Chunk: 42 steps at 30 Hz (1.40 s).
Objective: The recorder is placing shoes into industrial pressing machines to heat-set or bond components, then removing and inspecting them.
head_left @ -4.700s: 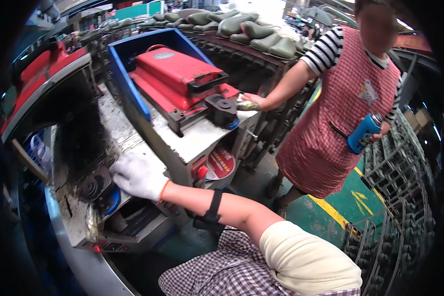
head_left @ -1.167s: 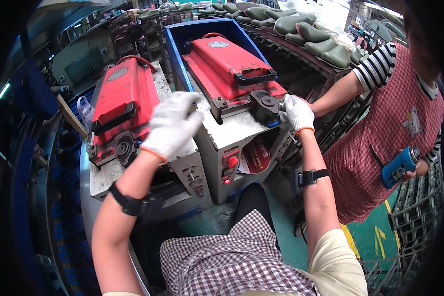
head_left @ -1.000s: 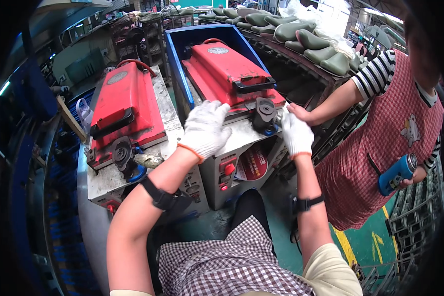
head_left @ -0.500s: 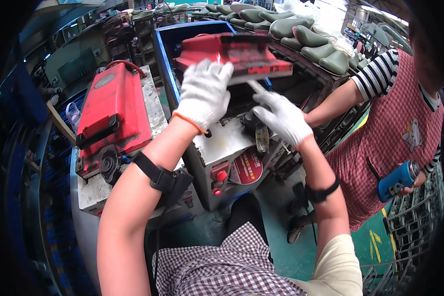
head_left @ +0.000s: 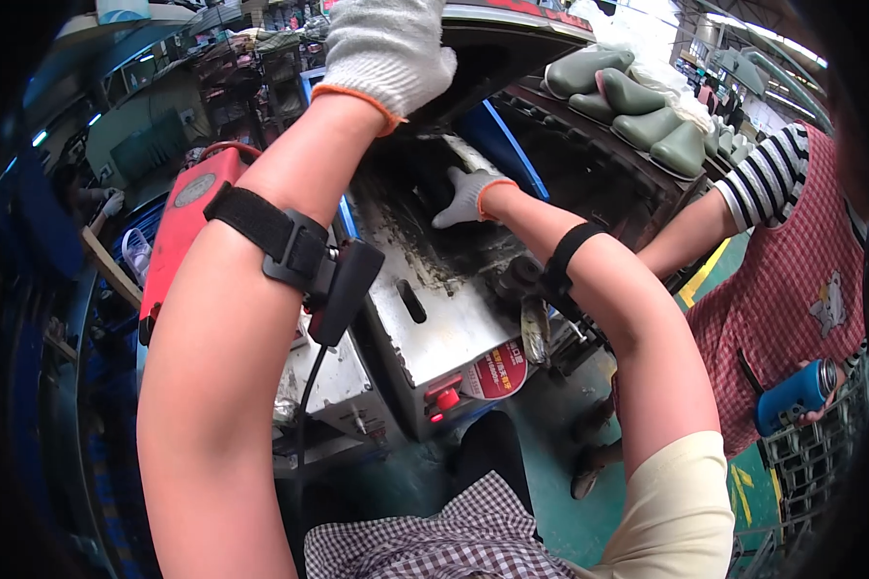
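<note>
Lid [head_left: 512,43] stands raised, not yet lowered, with our right grip [head_left: 470,197] spread over the open machine [head_left: 454,323] and closure unclear at our left grip [head_left: 386,53].

White metal tabletop [head_left: 459,338], scuffed, stained dark toward the far edge. Just inside the left edge, an oblong slot [head_left: 411,301]. By the right edge, a black knob [head_left: 519,274], with a wrapped handle [head_left: 535,333] reaching past the front right corner. Beyond the right edge, a dark rack [head_left: 676,195] bearing green shoe-shaped pieces [head_left: 642,128] on top. Below the front edge, green floor [head_left: 550,482].
</note>
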Each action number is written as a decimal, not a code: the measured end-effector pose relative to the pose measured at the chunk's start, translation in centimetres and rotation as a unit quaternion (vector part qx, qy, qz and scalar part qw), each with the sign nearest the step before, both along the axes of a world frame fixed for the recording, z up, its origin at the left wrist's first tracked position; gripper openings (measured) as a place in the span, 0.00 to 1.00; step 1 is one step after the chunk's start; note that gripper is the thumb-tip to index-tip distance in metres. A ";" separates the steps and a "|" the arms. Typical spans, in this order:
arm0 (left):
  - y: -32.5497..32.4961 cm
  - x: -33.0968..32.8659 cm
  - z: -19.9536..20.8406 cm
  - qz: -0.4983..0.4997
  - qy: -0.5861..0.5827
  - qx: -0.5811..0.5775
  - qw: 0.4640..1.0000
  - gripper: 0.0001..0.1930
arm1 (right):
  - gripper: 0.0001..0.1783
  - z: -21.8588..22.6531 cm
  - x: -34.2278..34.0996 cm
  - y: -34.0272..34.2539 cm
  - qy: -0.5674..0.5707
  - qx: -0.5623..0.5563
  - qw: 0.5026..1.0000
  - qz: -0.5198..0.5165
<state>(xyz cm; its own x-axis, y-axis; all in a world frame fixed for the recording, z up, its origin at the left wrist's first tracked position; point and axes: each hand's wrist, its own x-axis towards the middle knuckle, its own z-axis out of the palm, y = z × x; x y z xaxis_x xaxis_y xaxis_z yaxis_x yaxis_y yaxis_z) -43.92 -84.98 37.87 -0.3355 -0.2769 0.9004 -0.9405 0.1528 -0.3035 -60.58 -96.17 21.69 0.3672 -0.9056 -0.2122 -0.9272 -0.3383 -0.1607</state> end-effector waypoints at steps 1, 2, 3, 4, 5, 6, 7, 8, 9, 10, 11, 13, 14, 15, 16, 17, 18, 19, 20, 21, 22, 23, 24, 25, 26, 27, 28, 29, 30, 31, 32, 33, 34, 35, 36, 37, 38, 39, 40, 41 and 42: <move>0.0 -0.2 0.0 -0.015 0.003 -0.024 1.000 0.37 | 0.71 0.2 0.1 -0.4 -0.003 0.010 1.000 -0.022; 0.1 -0.4 0.1 -0.013 0.004 -0.025 1.000 0.37 | 0.68 0.3 0.3 -0.6 -0.006 0.021 0.999 -0.044; 0.3 -0.7 0.3 -0.010 0.006 -0.009 1.000 0.35 | 0.57 0.3 -0.1 -0.5 -0.008 -0.032 0.998 -0.048; 0.5 -0.9 0.6 -0.009 0.009 0.006 1.000 0.34 | 0.57 1.0 -0.7 -0.8 -0.006 -0.034 0.998 -0.048; 0.4 -0.8 0.7 -0.030 0.006 -0.027 0.999 0.32 | 0.53 2.5 -1.0 -0.5 -0.090 -0.018 0.994 -0.063; 0.2 -1.3 0.7 -0.039 0.009 -0.028 0.999 0.32 | 0.49 3.4 -2.5 -0.9 -0.171 -0.003 0.981 -0.089; 0.0 -2.0 0.9 -0.040 0.005 -0.033 0.999 0.32 | 0.41 3.4 -4.4 -1.2 -0.280 0.003 0.955 -0.099; 0.3 -0.7 0.6 -0.015 -0.005 -0.031 0.999 0.33 | 0.34 5.1 -3.2 1.8 -0.352 0.051 0.922 -0.153; 1.1 -0.3 0.6 0.004 0.000 0.018 1.000 0.37 | 0.30 5.8 -3.8 4.2 -0.403 0.092 0.896 -0.161; 1.1 0.0 0.8 -0.001 0.002 0.012 1.000 0.37 | 0.26 6.5 -5.2 6.5 -0.451 0.124 0.867 -0.172; 0.6 0.9 0.5 -0.026 -0.004 -0.026 0.999 0.40 | 0.25 6.8 -6.1 8.7 -0.482 0.131 0.848 -0.177; 0.2 1.8 -0.7 -0.050 -0.003 -0.020 0.999 0.45 | 0.24 6.9 -7.5 14.4 -0.568 0.185 0.785 -0.162; 3.1 -0.7 -0.7 -0.095 0.076 0.083 0.989 0.44 | 0.31 5.6 -10.2 16.1 -0.616 0.188 0.753 -0.130; 4.8 1.0 -1.6 -0.144 0.116 0.125 0.975 0.46 | 0.30 5.5 -9.1 19.0 -0.646 0.205 0.723 -0.130; 5.6 1.5 -2.6 -0.211 0.155 0.167 0.951 0.47 | 0.31 5.4 -9.3 22.0 -0.677 0.210 0.691 -0.144; 7.5 0.1 -3.7 -0.309 0.290 0.223 0.878 0.48 | 0.33 3.2 -12.1 22.6 -0.703 0.227 0.667 -0.100; 10.1 -1.2 -5.0 -0.390 0.413 0.275 0.776 0.49 | 0.36 0.7 -14.9 23.0 -0.726 0.243 0.641 -0.052; 12.2 -0.8 -6.9 -0.423 0.471 0.283 0.720 0.49 | 0.40 -0.9 -14.7 23.9 -0.749 0.199 0.631 -0.035; 13.8 -0.2 -9.7 -0.449 0.532 0.289 0.657 0.48 | 0.40 -0.2 -12.5 28.0 -0.689 0.025 0.723 0.045; 15.8 -0.5 -11.7 -0.470 0.580 0.342 0.571 0.48 | 0.39 -2.2 -12.5 30.2 -0.778 0.115 0.618 -0.004; 17.8 -1.0 -13.4 -0.484 0.621 0.389 0.478 0.48 | 0.37 -3.9 -12.5 32.0 -0.843 0.202 0.495 -0.052; 19.5 -1.5 -15.5 -0.495 0.636 0.395 0.441 0.49 | 0.38 -4.9 -12.0 33.7 -0.842 0.207 0.496 -0.050; 21.0 -2.3 -17.1 -0.506 0.651 0.399 0.402 0.49 | 0.40 -5.7 -11.6 35.1 -0.839 0.212 0.498 -0.049; 22.9 -3.1 -17.5 -0.507 0.653 0.418 0.377 0.46 | 0.44 -7.0 -11.2 36.2 -0.848 0.221 0.479 -0.054; 24.5 -3.5 -18.1 -0.507 0.654 0.439 0.350 0.43 | 0.48 -7.4 -10.6 37.4 -0.837 0.229 0.494 -0.059; 25.5 -3.5 -19.6 -0.458 0.710 0.437 0.310 0.36 | 0.50 -7.6 -10.1 38.2 -0.824 0.226 0.517 -0.052; 26.0 -3.3 -20.2 -0.452 0.731 0.426 0.281 0.32 | 0.51 -7.6 -9.7 39.0 -0.811 0.223 0.540 -0.045; 26.6 -2.8 -20.7 -0.455 0.736 0.439 0.240 0.31 | 0.54 -7.3 -9.2 40.0 -0.797 0.227 0.555 -0.066; 27.1 -2.1 -21.0 -0.457 0.741 0.451 0.197 0.32 | 0.52 -7.5 -8.9 40.6 -0.785 0.233 0.571 -0.056; 27.5 -1.7 -21.2 -0.466 0.748 0.442 0.167 0.29 | 0.51 -7.2 -8.4 41.0 -0.782 0.237 0.574 -0.054; 26.8 -1.7 -21.9 -0.462 0.773 0.414 0.130 0.27 | 0.49 -6.8 -7.9 41.4 -0.778 0.242 0.578 -0.051; 27.1 -1.3 -22.5 -0.431 0.800 0.399 0.126 0.26 | 0.49 -6.8 -7.4 41.7 -0.778 0.250 0.574 -0.055; 27.6 -1.0 -23.0 -0.400 0.824 0.382 0.121 0.25 | 0.47 -6.9 -7.0 42.1 -0.771 0.255 0.582 -0.047; 28.0 -0.8 -23.0 -0.393 0.827 0.384 0.120 0.25 | 0.45 -7.1 -6.9 42.4 -0.765 0.257 0.589 -0.041; 28.4 -0.5 -22.9 -0.375 0.833 0.382 0.139 0.26 | 0.45 -7.5 -6.9 42.6 -0.766 0.262 0.586 -0.045; 29.0 -0.2 -22.8 -0.358 0.838 0.380 0.158 0.26 | 0.43 -8.2 -6.9 42.7 -0.767 0.306 0.560 -0.067; 29.5 0.0 -22.5 -0.353 0.842 0.375 0.162 0.26 | 0.40 -9.0 -6.7 42.4 -0.764 0.353 0.534 -0.082; 29.7 -0.4 -22.3 -0.344 0.828 0.383 0.223 0.28 | 0.36 -10.4 -6.7 42.1 -0.774 0.379 0.499 -0.091; 30.1 -0.8 -21.9 -0.334 0.810 0.390 0.283 0.30 | 0.36 -11.9 -6.7 41.7 -0.772 0.382 0.499 -0.095; 31.1 -1.2 -20.5 -0.342 0.789 0.415 0.296 0.32 | 0.34 -13.0 -6.6 41.3 -0.810 0.439 0.387 -0.047; 31.1 -1.1 -20.8 -0.341 0.791 0.412 0.297 0.32 | 0.33 -13.7 -6.6 41.2 -0.831 0.488 0.267 0.002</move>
